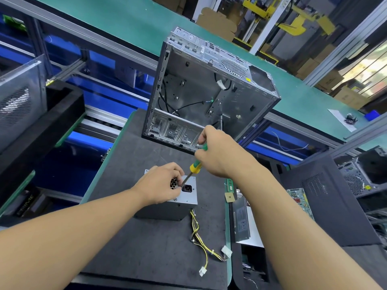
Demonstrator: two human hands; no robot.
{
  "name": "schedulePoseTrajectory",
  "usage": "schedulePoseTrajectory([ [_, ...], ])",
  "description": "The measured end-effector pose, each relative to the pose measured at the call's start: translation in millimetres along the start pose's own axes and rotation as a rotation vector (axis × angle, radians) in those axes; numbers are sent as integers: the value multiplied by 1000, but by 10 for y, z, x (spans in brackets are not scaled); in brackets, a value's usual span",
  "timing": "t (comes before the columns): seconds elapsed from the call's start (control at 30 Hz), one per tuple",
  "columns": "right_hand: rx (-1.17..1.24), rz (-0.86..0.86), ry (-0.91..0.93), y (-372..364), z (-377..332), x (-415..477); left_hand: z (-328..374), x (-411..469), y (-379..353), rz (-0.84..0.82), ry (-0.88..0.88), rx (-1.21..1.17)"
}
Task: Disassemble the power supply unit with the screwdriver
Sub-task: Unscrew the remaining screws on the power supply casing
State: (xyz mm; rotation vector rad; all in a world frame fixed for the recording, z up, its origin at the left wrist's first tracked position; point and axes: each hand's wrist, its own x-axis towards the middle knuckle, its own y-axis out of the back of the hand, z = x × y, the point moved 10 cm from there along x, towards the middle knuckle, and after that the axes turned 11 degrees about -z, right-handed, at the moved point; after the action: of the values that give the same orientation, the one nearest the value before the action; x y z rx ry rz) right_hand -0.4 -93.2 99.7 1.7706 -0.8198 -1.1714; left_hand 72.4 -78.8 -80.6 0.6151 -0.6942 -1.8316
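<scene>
A grey metal power supply unit (184, 203) stands on the dark mat (146, 248), its socket face turned up. My left hand (161, 183) lies over its top, fingers curled on the edge by the honeycomb vent. My right hand (217, 151) grips the green and yellow handle of a screwdriver (195, 165). The shaft slants down to the left and its tip meets the top face beside the black socket. A bundle of yellow and black cables (201, 241) with white plugs trails from the unit toward me.
An open, empty computer case (201, 93) stands behind the unit on the mat. A green conveyor belt (125, 21) runs across the back. Circuit boards (299, 198), a drive and a black side panel (326, 208) lie to the right. More case parts sit at the left.
</scene>
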Motion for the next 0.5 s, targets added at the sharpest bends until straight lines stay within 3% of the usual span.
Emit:
schedulePoseTrajectory([
  [0.33, 34, 63, 2, 154, 110, -103, -84, -53, 110, 100, 87, -129],
  [0.5, 58, 107, -35, 147, 215, -167, -24, -57, 121, 134, 93, -72],
])
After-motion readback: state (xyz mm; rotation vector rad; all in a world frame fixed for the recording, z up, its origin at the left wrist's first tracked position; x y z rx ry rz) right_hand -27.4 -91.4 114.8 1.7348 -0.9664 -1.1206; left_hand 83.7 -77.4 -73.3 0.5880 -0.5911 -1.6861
